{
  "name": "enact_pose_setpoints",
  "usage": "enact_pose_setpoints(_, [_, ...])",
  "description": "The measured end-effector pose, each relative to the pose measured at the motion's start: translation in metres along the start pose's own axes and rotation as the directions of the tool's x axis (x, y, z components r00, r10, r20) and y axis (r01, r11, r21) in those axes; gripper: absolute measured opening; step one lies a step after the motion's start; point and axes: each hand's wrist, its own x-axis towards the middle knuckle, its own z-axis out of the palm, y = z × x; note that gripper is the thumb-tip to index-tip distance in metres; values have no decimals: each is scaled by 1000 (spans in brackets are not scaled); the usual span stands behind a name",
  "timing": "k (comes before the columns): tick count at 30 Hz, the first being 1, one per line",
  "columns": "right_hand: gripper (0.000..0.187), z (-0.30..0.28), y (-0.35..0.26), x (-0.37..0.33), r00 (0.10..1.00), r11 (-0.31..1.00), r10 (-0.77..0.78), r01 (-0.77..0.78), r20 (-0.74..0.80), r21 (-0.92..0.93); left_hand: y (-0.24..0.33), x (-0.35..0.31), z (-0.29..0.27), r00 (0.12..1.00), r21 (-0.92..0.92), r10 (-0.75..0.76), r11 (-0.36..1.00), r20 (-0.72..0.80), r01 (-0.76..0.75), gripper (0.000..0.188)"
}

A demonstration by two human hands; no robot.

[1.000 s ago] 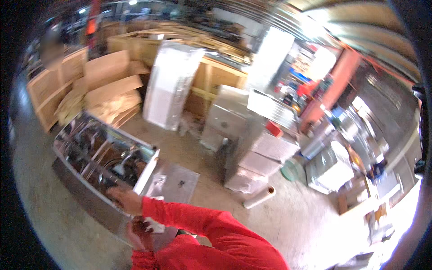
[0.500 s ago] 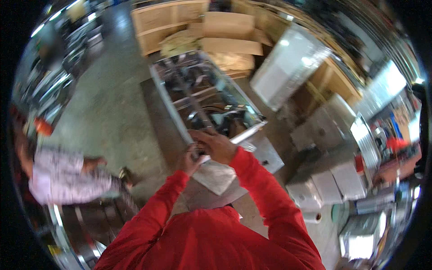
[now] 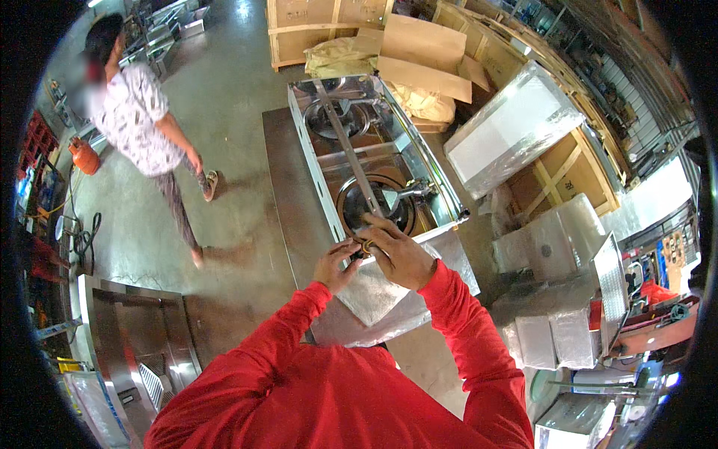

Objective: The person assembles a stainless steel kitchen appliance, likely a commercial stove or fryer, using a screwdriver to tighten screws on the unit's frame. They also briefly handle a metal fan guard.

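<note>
In front of me lies a long metal stove frame (image 3: 315, 181) with two round burners, the nearer burner (image 3: 378, 206) close to my hands. A flat metal bar (image 3: 348, 146) runs lengthwise over it, its near end reaching my right fingers. My left hand (image 3: 337, 265) pinches a small brass-coloured ring-shaped part (image 3: 366, 246) at the frame's near end. From the other side, the fingers of my right hand (image 3: 402, 255) are bent round the same part. Fingers partly hide it. Below my hands is a whitish cloth or sheet (image 3: 372, 295) on the work surface.
At the left a person (image 3: 142, 112) in a patterned shirt walks on the concrete floor near an orange gas cylinder (image 3: 84, 156). Wooden crates (image 3: 329, 30) and an open carton (image 3: 422, 45) stand beyond the frame. Wrapped panels (image 3: 512, 131) and boxes (image 3: 550, 333) fill the right side.
The person at the left has walked farther away from me. My view has turned, so the frame sits more to the right in the picture. Both hands stay together at its near end.
</note>
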Motion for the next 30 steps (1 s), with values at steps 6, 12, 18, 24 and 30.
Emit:
enact_pose_setpoints(6, [13, 4, -4, 11, 998, 1000, 15, -16, 63, 13, 1, -2, -1, 1000, 14, 10, 1000, 1, -10, 33])
enact_pose_setpoints(12, [23, 15, -7, 6, 983, 987, 163, -162, -81, 22, 1, -3, 1, 999, -69, -34, 997, -25, 32, 32])
enact_pose_setpoints(18, [29, 36, -14, 6, 955, 961, 253, -266, -153, -72, -8, -6, 0, 999, -63, -29, 998, -44, 26, 32])
enact_pose_setpoints(24, [37, 60, -4, -14, 961, 841, 85, -212, -265, -498, -14, -10, 8, 999, 12, 49, 999, 3, -49, 28])
enact_pose_setpoints(30, [41, 86, 0, -33, 737, 847, 515, -515, -438, 129, -50, 1, -23, 977, 282, 78, 950, 199, -133, 48])
